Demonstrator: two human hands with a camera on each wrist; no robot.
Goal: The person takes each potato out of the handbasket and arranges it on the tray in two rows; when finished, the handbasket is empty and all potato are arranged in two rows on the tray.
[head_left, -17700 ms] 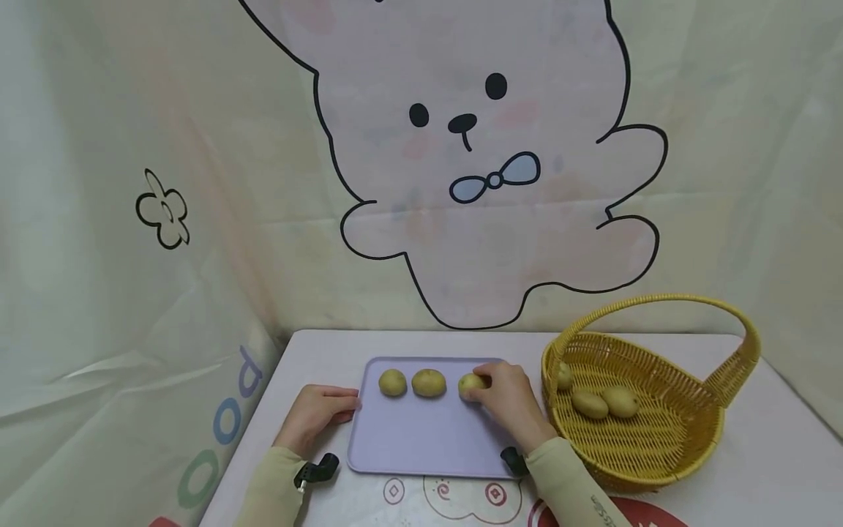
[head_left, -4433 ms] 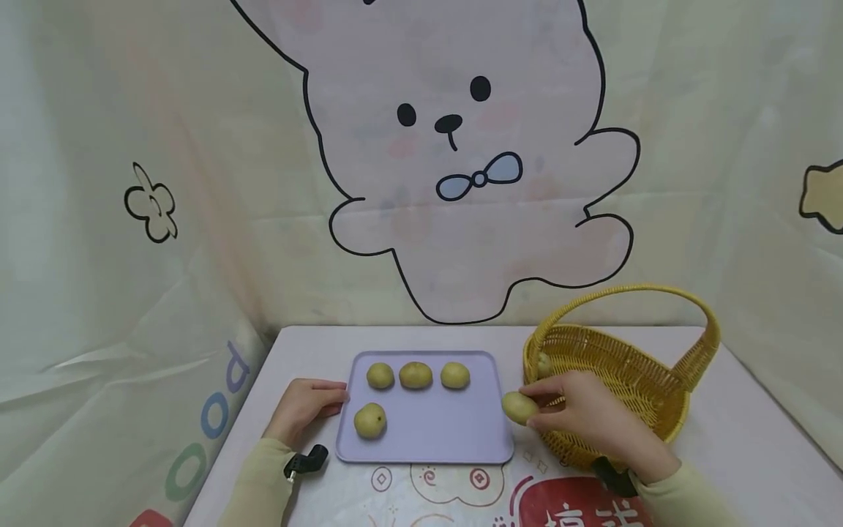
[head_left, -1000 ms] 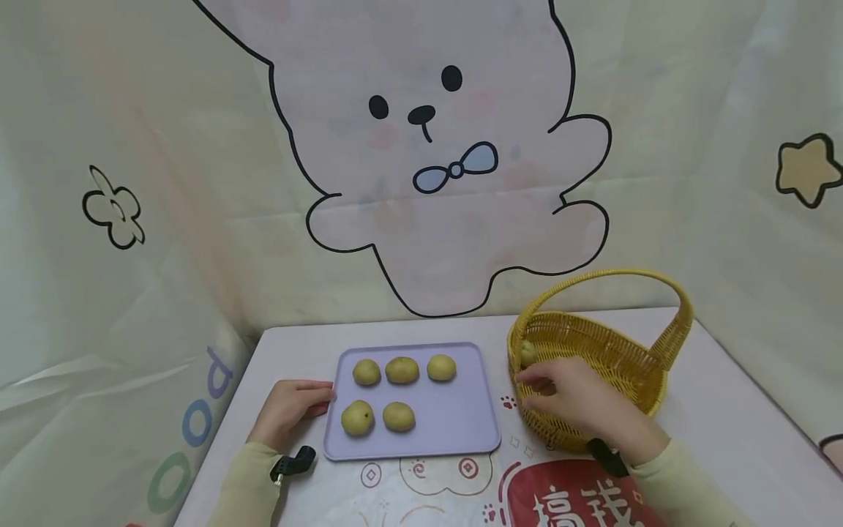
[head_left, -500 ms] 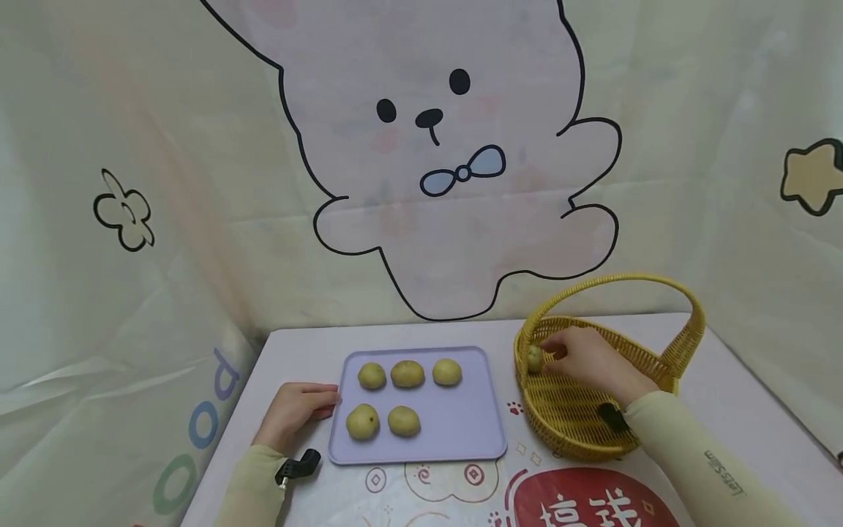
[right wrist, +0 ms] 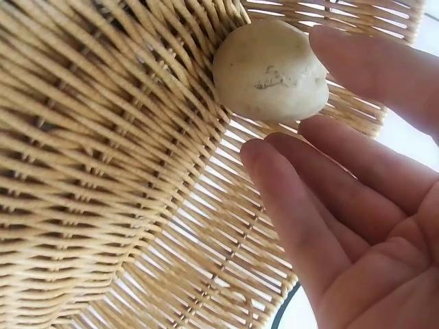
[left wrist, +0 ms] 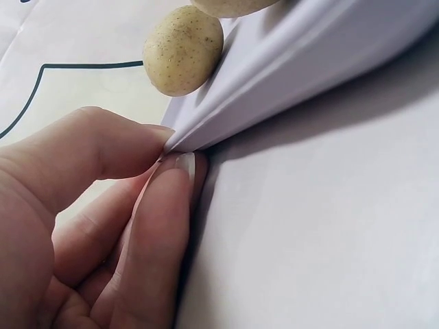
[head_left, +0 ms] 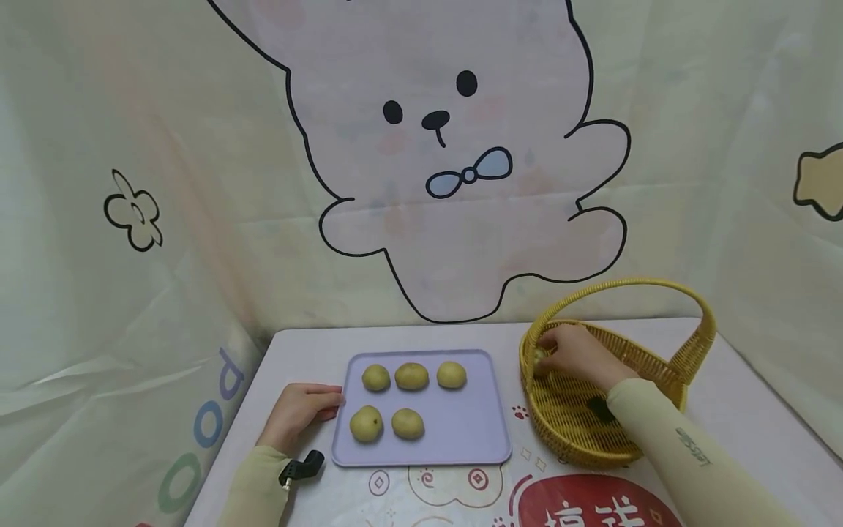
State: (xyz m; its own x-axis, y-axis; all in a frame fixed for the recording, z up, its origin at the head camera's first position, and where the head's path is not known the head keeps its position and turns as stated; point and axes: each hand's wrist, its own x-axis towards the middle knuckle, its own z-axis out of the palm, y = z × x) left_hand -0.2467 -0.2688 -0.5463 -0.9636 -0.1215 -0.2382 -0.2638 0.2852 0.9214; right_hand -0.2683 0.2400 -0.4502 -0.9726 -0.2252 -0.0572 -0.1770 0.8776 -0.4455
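In the head view, several potatoes lie on the lilac tray: three in a back row, such as the middle potato, and two in front, such as the right one. My left hand pinches the tray's left edge; the left wrist view shows thumb and fingers meeting at the rim. My right hand reaches inside the yellow wicker basket. One potato rests there against the woven wall. The right thumb and fingertips are spread at its side, not closed round it.
The basket's tall arched handle rises over the right hand. A white table with printed red and line drawings carries everything. Behind it hangs a curtain with a cartoon animal.
Earlier, potatoes went one by one from basket to tray; the front row gained two. Over the last second my right hand moved deeper into the basket, to its remaining potato. The left hand stayed put.
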